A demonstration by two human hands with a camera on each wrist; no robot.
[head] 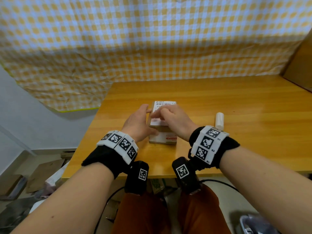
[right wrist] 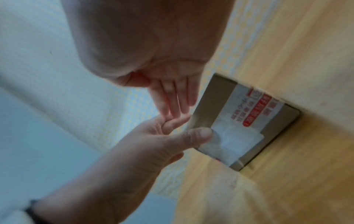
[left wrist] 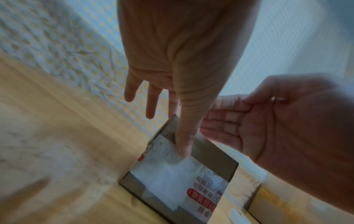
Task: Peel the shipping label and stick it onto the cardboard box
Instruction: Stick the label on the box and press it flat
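Nearest me, both wrists w/ marker bands over the wooden table [head: 236,102] edge. I see the cardboard box [head: 162,138] at table centre, approx 12 o'clock from me, near face carrying white paper w/ red print. L hand [head: 137,121] at the box's 9 o'clock side, fingers straight and slightly spread, thumb [left wrist: 184,139] touching the near face. R hand [head: 173,120] over the box top, fingers straight and pressed together, flat on the shipping label [head: 164,104], which lies on the top; barcode end shows at 12 o'clock. White roll [head: 219,119] at 3 o'clock, apart from the box. Checked yellow cloth [head: 152,39] hangs behind.
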